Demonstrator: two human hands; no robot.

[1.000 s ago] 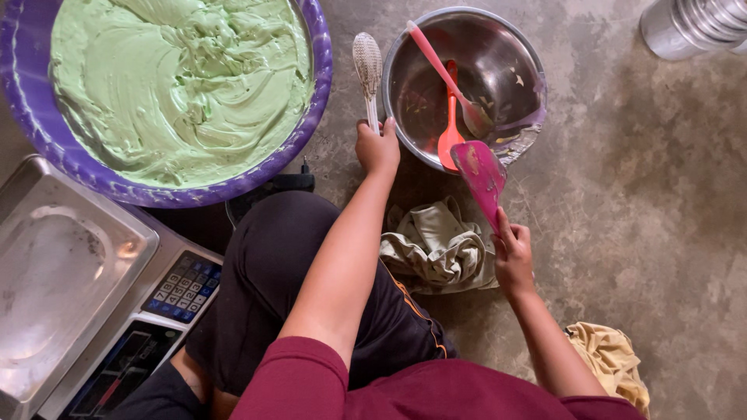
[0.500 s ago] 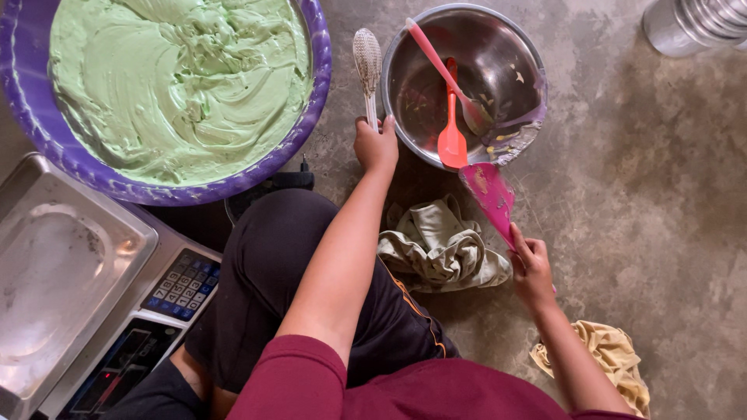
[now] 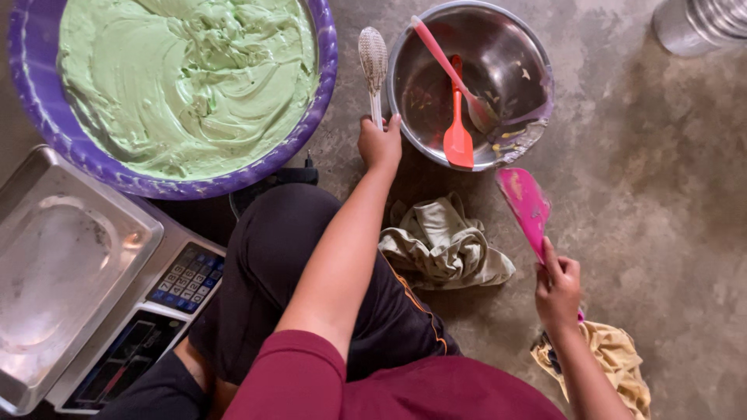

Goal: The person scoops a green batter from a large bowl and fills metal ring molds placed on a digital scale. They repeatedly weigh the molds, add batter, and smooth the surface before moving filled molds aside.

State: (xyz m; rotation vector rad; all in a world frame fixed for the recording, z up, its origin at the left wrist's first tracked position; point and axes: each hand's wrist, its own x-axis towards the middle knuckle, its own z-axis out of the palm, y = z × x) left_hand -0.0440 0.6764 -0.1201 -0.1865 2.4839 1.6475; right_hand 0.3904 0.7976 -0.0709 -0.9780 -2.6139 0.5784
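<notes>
Change since the earlier frames: the right hand (image 3: 557, 289) has drawn the pink spatula (image 3: 525, 204) away from the steel bowl (image 3: 523, 47) toward the lower right of the frame. The blade, formerly at the bowl's rim, now stands clear of it over the bare concrete floor (image 3: 661, 194). Judgement: the spatula is finished at the bowl and is being carried toward the yellow cloth (image 3: 615, 354) beside the wrist.

Right hand: fingers closed around the spatula handle, blade pointing up-frame. The blade is flat, glossy, magenta, with faint smears.

Left hand (image 3: 380, 144): unchanged, fingers closed on the handle of a slim steel utensil (image 3: 373, 54) with a pale, oval head, standing between the two bowls.

Surroundings:
- Steel bowl, top centre: nearly scraped out, holding an orange spatula (image 3: 457, 140) and a pink-handled spoon (image 3: 443, 58).
- Purple basin (image 3: 327, 70), upper left: full of pale green batter (image 3: 187, 78).
- Grey rag (image 3: 443, 245), centre, on the floor.
- Digital scale (image 3: 78, 264), lower left, steel pan bare.
</notes>
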